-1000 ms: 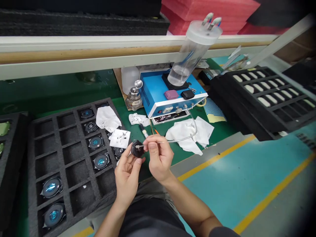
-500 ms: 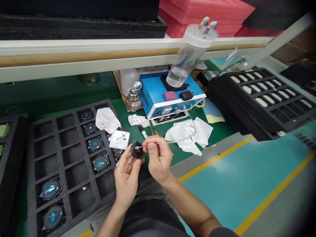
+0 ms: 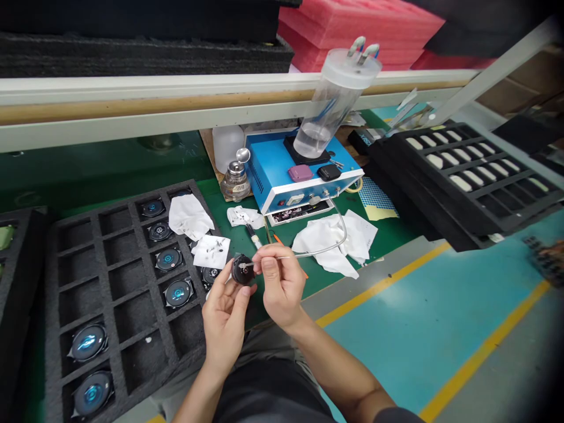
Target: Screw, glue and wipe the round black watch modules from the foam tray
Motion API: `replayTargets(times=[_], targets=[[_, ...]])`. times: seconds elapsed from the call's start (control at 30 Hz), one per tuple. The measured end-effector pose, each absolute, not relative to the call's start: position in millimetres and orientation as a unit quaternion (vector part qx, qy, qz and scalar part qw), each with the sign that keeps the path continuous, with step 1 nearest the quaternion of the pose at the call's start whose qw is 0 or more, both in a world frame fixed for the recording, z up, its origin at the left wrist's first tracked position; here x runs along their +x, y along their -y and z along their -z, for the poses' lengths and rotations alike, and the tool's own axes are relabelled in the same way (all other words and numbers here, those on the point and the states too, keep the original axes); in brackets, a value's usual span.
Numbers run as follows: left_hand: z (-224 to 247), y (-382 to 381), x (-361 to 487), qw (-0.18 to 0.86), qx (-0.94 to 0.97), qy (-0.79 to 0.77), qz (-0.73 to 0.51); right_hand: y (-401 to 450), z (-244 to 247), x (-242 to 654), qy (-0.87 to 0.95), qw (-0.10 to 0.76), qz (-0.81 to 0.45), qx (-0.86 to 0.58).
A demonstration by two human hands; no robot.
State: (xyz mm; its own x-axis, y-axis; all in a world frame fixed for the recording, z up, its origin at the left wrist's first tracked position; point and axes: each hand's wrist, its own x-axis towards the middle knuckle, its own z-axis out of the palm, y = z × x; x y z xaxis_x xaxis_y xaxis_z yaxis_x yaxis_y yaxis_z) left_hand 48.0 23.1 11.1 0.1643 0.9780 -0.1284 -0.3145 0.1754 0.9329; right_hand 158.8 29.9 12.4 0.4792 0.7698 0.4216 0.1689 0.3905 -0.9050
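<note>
My left hand [image 3: 224, 320] is closed around the edge of a round, black smartwatch body [image 3: 241, 274], tilted with one face toward me. In my right hand [image 3: 282, 289] is a thin dispensing nozzle with a clear hose [image 3: 324, 249] running back to the blue dispenser box [image 3: 273, 158]. The nozzle's pale tip reaches over the watch body's face; whether it touches cannot be made out. Just left of my hands is a black foam tray [image 3: 112, 247] with several round watch bodies, such as this lit one [image 3: 178, 292], in its compartments.
White wipes [image 3: 326, 239] and a paper with dark small parts [image 3: 211, 251] lie around my hands. Behind stand a glass pump bottle [image 3: 235, 182] and a clear cylinder [image 3: 328, 108] on the box. A shelf rail [image 3: 167, 111] crosses above; stacked trays [image 3: 467, 182] are at right.
The view has shifted slightly. The watch body is turned a little more toward me, and the nozzle tip still lies over its face. Both hands keep their holds.
</note>
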Motion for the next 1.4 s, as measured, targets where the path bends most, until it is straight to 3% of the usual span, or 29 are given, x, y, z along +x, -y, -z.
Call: replayTargets(times=[1.4], targets=[[-13.7,-21.5,48.5,0.649,0.4,-0.425,-0.489,-28.2,-15.0,157.4,0.467,0.69,-0.2,-0.516]])
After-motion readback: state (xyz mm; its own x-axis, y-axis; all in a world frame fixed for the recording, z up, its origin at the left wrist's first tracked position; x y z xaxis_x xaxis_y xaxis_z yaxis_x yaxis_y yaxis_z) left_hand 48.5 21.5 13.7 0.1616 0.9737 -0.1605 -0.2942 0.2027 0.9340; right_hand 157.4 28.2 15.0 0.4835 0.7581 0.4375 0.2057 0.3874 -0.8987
